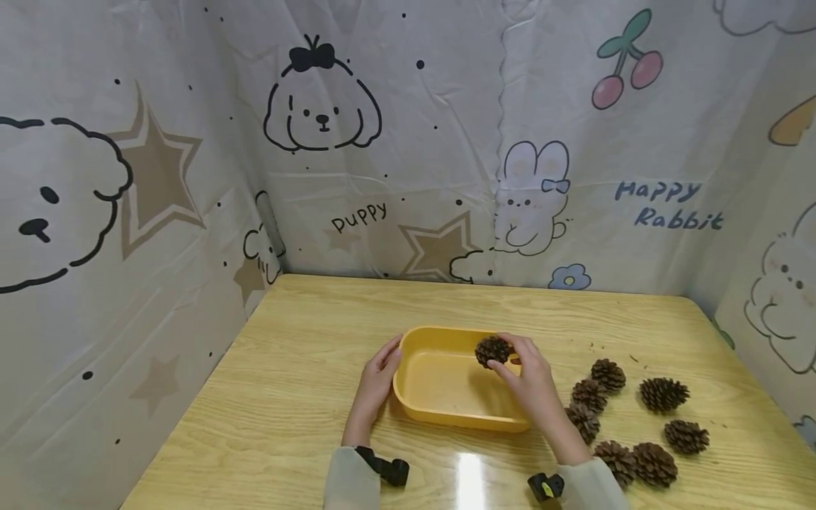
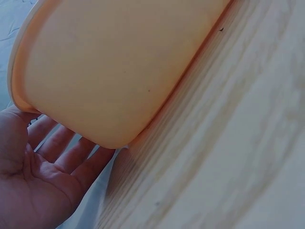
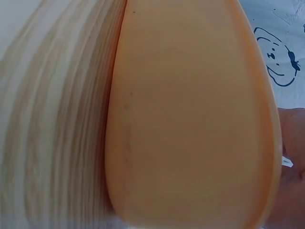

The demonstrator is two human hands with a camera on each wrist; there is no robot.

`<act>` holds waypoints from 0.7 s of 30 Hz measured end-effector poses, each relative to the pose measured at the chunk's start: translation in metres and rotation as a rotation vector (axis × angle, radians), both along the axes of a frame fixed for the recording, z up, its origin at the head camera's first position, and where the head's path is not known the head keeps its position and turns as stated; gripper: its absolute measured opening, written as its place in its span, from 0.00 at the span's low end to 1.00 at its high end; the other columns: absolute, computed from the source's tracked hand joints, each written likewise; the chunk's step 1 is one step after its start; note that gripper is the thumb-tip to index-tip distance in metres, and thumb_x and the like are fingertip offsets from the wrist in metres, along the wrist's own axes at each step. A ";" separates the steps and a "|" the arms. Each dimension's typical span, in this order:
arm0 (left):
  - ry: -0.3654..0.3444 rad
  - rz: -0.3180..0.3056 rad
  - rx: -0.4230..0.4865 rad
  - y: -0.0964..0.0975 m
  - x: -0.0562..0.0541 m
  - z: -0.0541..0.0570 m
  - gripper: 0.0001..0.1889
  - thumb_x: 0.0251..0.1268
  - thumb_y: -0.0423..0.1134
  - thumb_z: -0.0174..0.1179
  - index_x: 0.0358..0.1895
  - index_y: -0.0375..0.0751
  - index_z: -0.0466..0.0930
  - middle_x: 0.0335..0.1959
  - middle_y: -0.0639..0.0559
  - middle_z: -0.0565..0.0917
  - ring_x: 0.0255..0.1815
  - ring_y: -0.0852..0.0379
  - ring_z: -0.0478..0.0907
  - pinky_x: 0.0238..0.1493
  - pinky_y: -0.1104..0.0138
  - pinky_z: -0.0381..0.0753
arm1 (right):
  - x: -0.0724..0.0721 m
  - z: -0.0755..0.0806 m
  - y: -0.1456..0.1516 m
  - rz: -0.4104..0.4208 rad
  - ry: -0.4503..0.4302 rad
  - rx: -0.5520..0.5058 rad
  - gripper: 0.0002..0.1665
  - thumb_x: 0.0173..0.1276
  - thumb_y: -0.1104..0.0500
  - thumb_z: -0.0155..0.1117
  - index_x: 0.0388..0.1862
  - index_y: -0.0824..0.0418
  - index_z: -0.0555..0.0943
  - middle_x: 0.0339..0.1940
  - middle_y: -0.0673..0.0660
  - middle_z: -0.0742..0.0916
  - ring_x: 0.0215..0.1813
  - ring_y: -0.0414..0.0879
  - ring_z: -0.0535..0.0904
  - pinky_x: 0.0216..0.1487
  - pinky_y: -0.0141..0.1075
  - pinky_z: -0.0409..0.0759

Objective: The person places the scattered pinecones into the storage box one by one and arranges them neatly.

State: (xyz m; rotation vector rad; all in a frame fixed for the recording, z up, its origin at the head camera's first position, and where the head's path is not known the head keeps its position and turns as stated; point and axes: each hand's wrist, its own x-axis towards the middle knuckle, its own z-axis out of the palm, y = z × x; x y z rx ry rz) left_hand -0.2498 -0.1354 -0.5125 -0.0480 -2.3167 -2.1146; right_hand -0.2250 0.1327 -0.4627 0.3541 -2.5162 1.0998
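Note:
A shallow yellow plastic tray (image 1: 440, 418) with rounded corners stands on the table in the head view. My left hand (image 1: 376, 379) holds its left end, thumb at the rim and fingers along the outer wall; the left wrist view shows this hand (image 2: 52, 171) against the tray wall (image 2: 119, 71). Over the tray's right end, my right hand (image 1: 530, 375) pinches a brown pine cone (image 1: 492, 351) between thumb and fingers. In the right wrist view the tray's side (image 3: 190, 114) hides the cone and most of the hand (image 3: 291, 191).
Several loose pine cones (image 1: 663, 394) lie on the wooden table (image 1: 255, 411) to the right, some close beside my right forearm. Small dark crumbs lie near them. A printed cloth (image 1: 395, 170) hangs behind the table and along its sides.

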 end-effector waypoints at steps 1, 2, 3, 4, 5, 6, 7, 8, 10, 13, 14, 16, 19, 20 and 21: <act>0.000 0.001 0.000 0.000 0.000 0.000 0.25 0.77 0.49 0.49 0.73 0.47 0.66 0.73 0.46 0.69 0.75 0.47 0.65 0.74 0.53 0.68 | -0.001 0.000 -0.002 0.004 -0.006 0.000 0.29 0.63 0.62 0.70 0.63 0.64 0.75 0.54 0.65 0.81 0.52 0.57 0.80 0.50 0.51 0.84; 0.002 0.000 -0.003 0.000 0.000 0.001 0.25 0.77 0.49 0.48 0.73 0.46 0.66 0.73 0.45 0.69 0.75 0.47 0.65 0.73 0.53 0.68 | -0.001 -0.001 -0.003 0.006 -0.007 0.003 0.29 0.63 0.62 0.70 0.63 0.64 0.75 0.54 0.65 0.81 0.52 0.57 0.80 0.50 0.51 0.84; -0.002 0.000 0.000 0.000 0.000 0.001 0.25 0.77 0.49 0.48 0.73 0.46 0.66 0.73 0.46 0.70 0.74 0.47 0.66 0.73 0.53 0.68 | -0.002 -0.001 -0.005 0.008 -0.010 0.004 0.29 0.63 0.62 0.70 0.63 0.64 0.75 0.54 0.65 0.81 0.52 0.57 0.80 0.50 0.50 0.84; -0.005 0.001 0.001 0.000 0.000 0.001 0.25 0.77 0.49 0.48 0.73 0.46 0.66 0.73 0.46 0.70 0.74 0.47 0.66 0.73 0.53 0.68 | -0.003 -0.002 -0.006 0.012 -0.012 0.003 0.29 0.62 0.62 0.70 0.63 0.64 0.75 0.54 0.65 0.81 0.52 0.57 0.79 0.50 0.50 0.84; -0.003 0.000 0.002 0.000 0.000 0.001 0.25 0.77 0.48 0.48 0.73 0.46 0.66 0.73 0.45 0.70 0.74 0.47 0.66 0.73 0.53 0.68 | -0.003 -0.002 -0.008 0.015 -0.011 0.005 0.29 0.62 0.62 0.70 0.62 0.64 0.75 0.55 0.64 0.81 0.52 0.57 0.79 0.50 0.50 0.84; 0.001 -0.001 -0.001 0.000 0.001 0.001 0.25 0.78 0.48 0.48 0.73 0.45 0.66 0.72 0.44 0.70 0.74 0.46 0.66 0.73 0.53 0.69 | -0.004 -0.003 -0.010 0.020 -0.006 0.004 0.29 0.62 0.62 0.71 0.62 0.64 0.76 0.55 0.65 0.81 0.52 0.57 0.79 0.49 0.50 0.84; 0.002 -0.002 -0.002 -0.001 0.001 0.001 0.25 0.78 0.48 0.48 0.73 0.45 0.66 0.72 0.44 0.70 0.74 0.46 0.66 0.73 0.53 0.69 | -0.005 -0.003 -0.012 0.025 -0.001 0.006 0.29 0.61 0.62 0.71 0.62 0.64 0.76 0.55 0.65 0.81 0.51 0.56 0.79 0.49 0.49 0.84; 0.004 -0.003 0.000 -0.001 0.001 0.001 0.25 0.78 0.48 0.48 0.73 0.44 0.66 0.73 0.44 0.69 0.74 0.46 0.66 0.73 0.53 0.69 | -0.006 -0.004 -0.013 0.027 0.007 0.010 0.29 0.61 0.63 0.71 0.61 0.64 0.76 0.54 0.65 0.82 0.51 0.56 0.79 0.48 0.49 0.84; 0.006 -0.004 0.005 -0.001 0.001 0.001 0.26 0.78 0.48 0.48 0.73 0.44 0.66 0.73 0.43 0.69 0.74 0.45 0.66 0.73 0.53 0.69 | -0.007 -0.004 -0.017 0.035 0.021 0.019 0.29 0.61 0.63 0.72 0.61 0.64 0.77 0.53 0.64 0.82 0.49 0.55 0.80 0.48 0.48 0.85; 0.016 -0.008 0.001 -0.001 0.002 0.002 0.26 0.78 0.48 0.48 0.73 0.42 0.65 0.72 0.42 0.69 0.73 0.44 0.67 0.72 0.53 0.70 | -0.008 -0.005 -0.022 0.040 0.031 0.030 0.28 0.60 0.62 0.72 0.60 0.64 0.77 0.52 0.63 0.83 0.48 0.54 0.80 0.47 0.47 0.85; 0.015 -0.009 0.007 -0.001 0.002 0.003 0.26 0.78 0.48 0.48 0.73 0.42 0.65 0.72 0.42 0.69 0.73 0.45 0.67 0.72 0.53 0.71 | -0.008 -0.005 -0.024 0.042 0.031 0.030 0.28 0.60 0.62 0.72 0.60 0.64 0.78 0.52 0.62 0.83 0.48 0.54 0.80 0.47 0.47 0.85; 0.019 -0.012 0.009 0.000 0.002 0.003 0.26 0.78 0.48 0.48 0.73 0.42 0.65 0.73 0.42 0.69 0.73 0.45 0.67 0.71 0.53 0.71 | -0.009 -0.006 -0.027 0.049 0.028 0.023 0.28 0.60 0.62 0.72 0.60 0.64 0.78 0.52 0.62 0.83 0.49 0.54 0.81 0.47 0.46 0.85; 0.014 -0.010 0.015 0.000 0.003 0.004 0.26 0.77 0.48 0.48 0.73 0.43 0.65 0.73 0.42 0.69 0.74 0.45 0.66 0.72 0.53 0.69 | -0.010 -0.007 -0.033 0.064 0.034 0.007 0.28 0.60 0.63 0.72 0.60 0.64 0.78 0.52 0.62 0.83 0.49 0.54 0.81 0.46 0.47 0.85; 0.012 -0.010 0.014 0.000 0.003 0.004 0.26 0.77 0.48 0.49 0.73 0.43 0.65 0.73 0.43 0.69 0.74 0.45 0.66 0.73 0.52 0.69 | -0.011 -0.008 -0.035 0.068 0.039 0.002 0.28 0.60 0.63 0.72 0.59 0.65 0.78 0.51 0.62 0.83 0.49 0.54 0.81 0.46 0.47 0.85; 0.012 -0.008 0.011 0.000 0.003 0.004 0.26 0.77 0.48 0.49 0.73 0.43 0.65 0.73 0.43 0.69 0.74 0.45 0.66 0.73 0.53 0.68 | -0.011 -0.008 -0.036 0.070 0.045 0.002 0.28 0.59 0.63 0.72 0.59 0.65 0.78 0.51 0.63 0.83 0.49 0.54 0.81 0.45 0.47 0.85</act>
